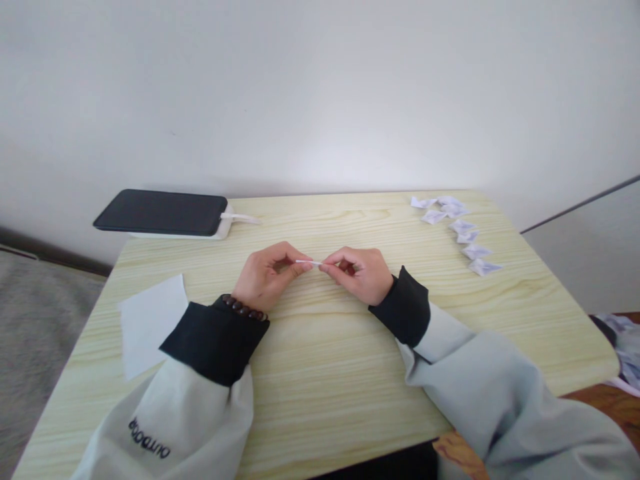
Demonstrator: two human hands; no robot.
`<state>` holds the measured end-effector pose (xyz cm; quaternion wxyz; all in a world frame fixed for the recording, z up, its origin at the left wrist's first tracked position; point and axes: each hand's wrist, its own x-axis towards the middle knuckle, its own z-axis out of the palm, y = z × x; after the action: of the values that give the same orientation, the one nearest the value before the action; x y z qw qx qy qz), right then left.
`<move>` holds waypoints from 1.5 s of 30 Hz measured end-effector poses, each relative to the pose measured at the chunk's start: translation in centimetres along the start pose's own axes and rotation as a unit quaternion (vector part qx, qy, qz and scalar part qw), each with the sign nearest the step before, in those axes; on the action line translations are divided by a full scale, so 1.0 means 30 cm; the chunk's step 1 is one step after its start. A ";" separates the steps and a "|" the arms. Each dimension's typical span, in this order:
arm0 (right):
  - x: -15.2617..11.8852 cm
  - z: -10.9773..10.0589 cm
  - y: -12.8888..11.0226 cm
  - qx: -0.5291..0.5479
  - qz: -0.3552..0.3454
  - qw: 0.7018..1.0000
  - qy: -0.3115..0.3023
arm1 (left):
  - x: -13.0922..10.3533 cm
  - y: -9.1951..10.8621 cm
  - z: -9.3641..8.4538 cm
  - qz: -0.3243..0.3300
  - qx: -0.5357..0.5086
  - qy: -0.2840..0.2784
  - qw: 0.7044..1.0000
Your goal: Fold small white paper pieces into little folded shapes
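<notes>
Over the middle of the table, a small folded white paper [315, 263] is seen nearly edge-on, stretched between both hands. My left hand [270, 272] pinches its left end between thumb and fingers; a dark bead bracelet circles that wrist. The right end is pinched by my right hand [361, 272]. Much of the paper is hidden behind the fingertips. Flat white sheets [150, 323] lie beside my left forearm, partly under the sleeve.
Several folded white paper pieces [476, 251] form a curved row at the table's back right. A black-topped device [163, 213] with a white cable stands at the back left of the wood-grain table [320, 387]. Behind it rises a white wall.
</notes>
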<state>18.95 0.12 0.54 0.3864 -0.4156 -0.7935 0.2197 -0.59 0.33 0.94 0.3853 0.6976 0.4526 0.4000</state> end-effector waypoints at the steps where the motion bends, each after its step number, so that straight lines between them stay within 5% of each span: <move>1: 0.000 0.000 0.000 -0.002 0.006 1.000 -0.001 | 0.001 0.000 -0.001 -0.007 0.003 0.002 1.000; 17: -0.007 0.008 -0.008 0.030 0.050 0.998 -0.014 | 0.004 0.010 0.001 -0.035 0.038 0.020 0.998; 25: -0.011 0.008 -0.008 -0.027 0.000 0.999 -0.017 | 0.003 0.007 0.006 -0.009 0.088 0.012 0.996; 35: -0.004 0.009 0.004 -0.135 -0.075 0.986 0.069 | 0.008 0.013 0.022 -0.097 -0.084 0.064 0.990; 45: -0.005 0.015 0.017 -0.076 -0.072 0.994 0.003 | 0.006 0.005 0.031 -0.069 -0.138 0.035 0.987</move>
<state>18.91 0.28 -0.15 0.3705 -0.3859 -0.8350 0.1289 0.36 0.28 0.77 0.4883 0.5905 0.4538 0.4549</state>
